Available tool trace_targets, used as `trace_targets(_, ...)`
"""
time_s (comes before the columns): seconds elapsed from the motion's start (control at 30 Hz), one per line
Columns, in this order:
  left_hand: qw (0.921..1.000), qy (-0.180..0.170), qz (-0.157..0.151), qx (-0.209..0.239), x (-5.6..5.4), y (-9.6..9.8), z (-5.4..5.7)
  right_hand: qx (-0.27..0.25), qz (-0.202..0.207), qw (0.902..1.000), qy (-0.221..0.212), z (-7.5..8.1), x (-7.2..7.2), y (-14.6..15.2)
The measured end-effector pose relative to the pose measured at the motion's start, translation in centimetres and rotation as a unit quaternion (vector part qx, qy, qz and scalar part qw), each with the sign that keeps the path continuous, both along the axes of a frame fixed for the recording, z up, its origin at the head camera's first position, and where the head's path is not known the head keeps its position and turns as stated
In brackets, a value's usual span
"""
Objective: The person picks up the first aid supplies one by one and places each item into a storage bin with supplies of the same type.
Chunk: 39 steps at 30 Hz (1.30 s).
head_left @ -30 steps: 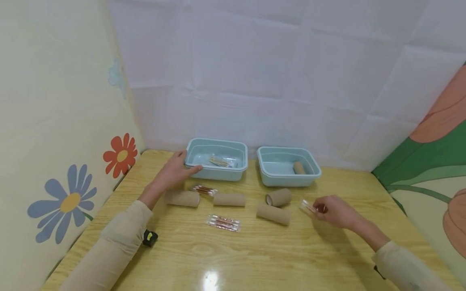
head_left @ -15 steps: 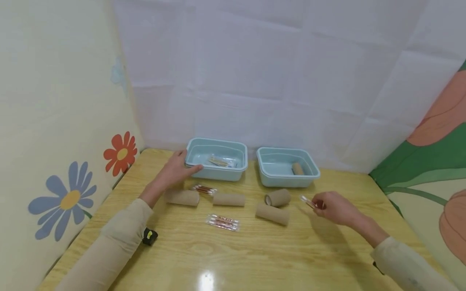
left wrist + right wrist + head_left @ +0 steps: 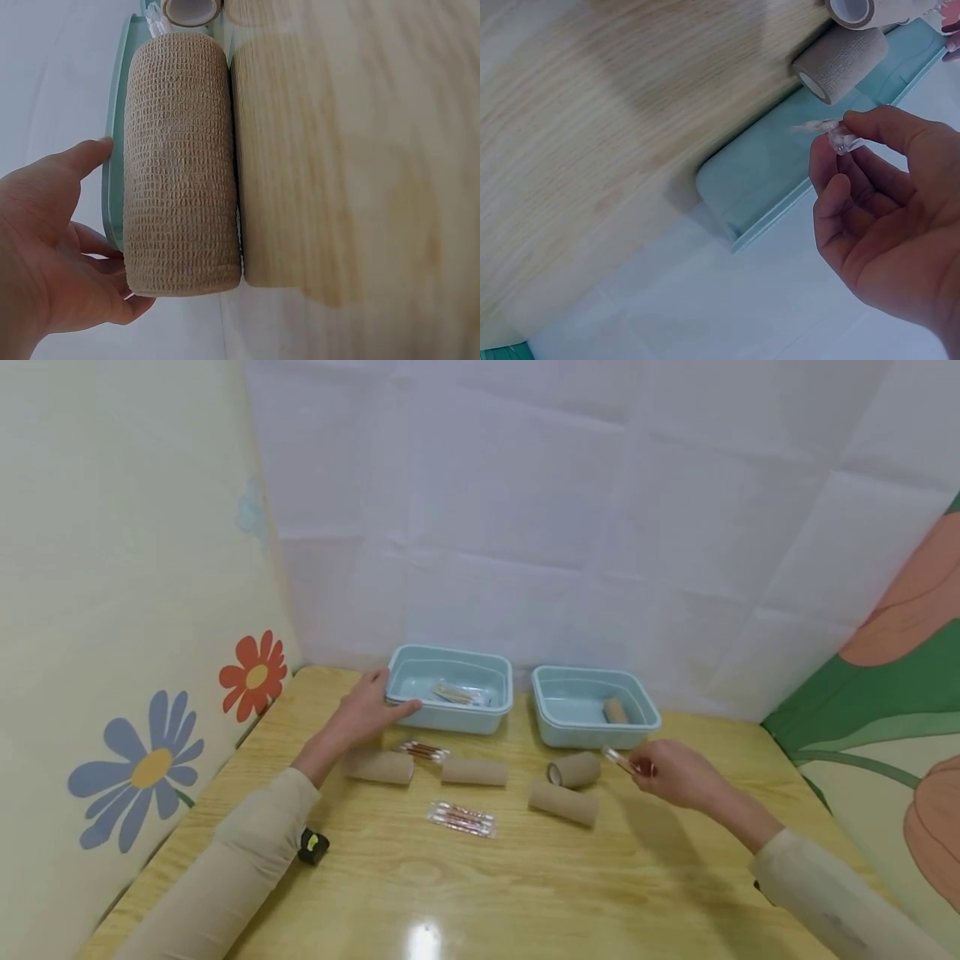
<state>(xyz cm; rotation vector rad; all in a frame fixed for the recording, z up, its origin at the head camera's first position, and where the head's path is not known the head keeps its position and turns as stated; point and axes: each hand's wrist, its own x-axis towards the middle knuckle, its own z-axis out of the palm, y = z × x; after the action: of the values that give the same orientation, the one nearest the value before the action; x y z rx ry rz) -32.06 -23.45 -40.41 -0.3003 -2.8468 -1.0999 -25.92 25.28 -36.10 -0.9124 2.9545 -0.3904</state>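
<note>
My left hand [image 3: 363,710] holds the left corner of a light blue plastic bin [image 3: 450,718], thumb on the front rim, fingers round the end. Packets of swabs [image 3: 453,693] lie in that bin. My right hand [image 3: 681,774] pinches a clear packet of cotton swabs [image 3: 619,761] between thumb and fingers, in front of a second blue bin [image 3: 585,737] with one tan bandage roll [image 3: 616,711] inside. In the left wrist view a crinkled bandage roll [image 3: 180,165] stretches in front of the bin, near the left fingers. The right wrist view shows the packet [image 3: 840,139] at the right fingertips.
On the wooden table [image 3: 480,910] lie several tan bandage rolls, among them a pair [image 3: 564,803] at the right. Two packets of brown swabs lie there too, one farther back [image 3: 424,751] and one nearer [image 3: 461,818]. A white cloth [image 3: 517,527] hangs behind the bins.
My right hand has lifted the swab packet and moved it left and away from me, up to the right bin's front. The left hand keeps its place on the left bin.
</note>
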Motion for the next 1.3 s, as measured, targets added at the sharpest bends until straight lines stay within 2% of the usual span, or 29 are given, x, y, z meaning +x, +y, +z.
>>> trace_targets(0.33, 0.9997, -0.001, 0.008, -0.022, 0.0, -0.1, -0.2, -0.003, 0.017, 0.9989, 0.044, 2.0, -0.7, -2.2)
trace_targets(0.53, 0.9996, 0.006, 0.004, -0.029, 0.0, 0.2, -0.3, 0.000, 0.035, 0.9980, 0.052, 2.7, -1.1, -3.4)
trace_targets(0.7, 0.9996, 0.000, 0.010, -0.025, 0.6, 0.1, 0.3, 0.006, 0.059, 0.9957, 0.071, 3.2, -2.3, -4.9)
trace_targets(0.9, 0.9998, 0.002, 0.009, -0.018, 0.8, 0.2, 0.3, 0.002, 0.076, 0.9919, 0.102, 3.1, -3.4, -6.6)
trace_targets(1.3, 0.9999, 0.004, 0.010, 0.007, 0.7, 0.2, 0.3, 0.009, 0.051, 0.9968, 0.061, 3.1, -5.9, -9.0)
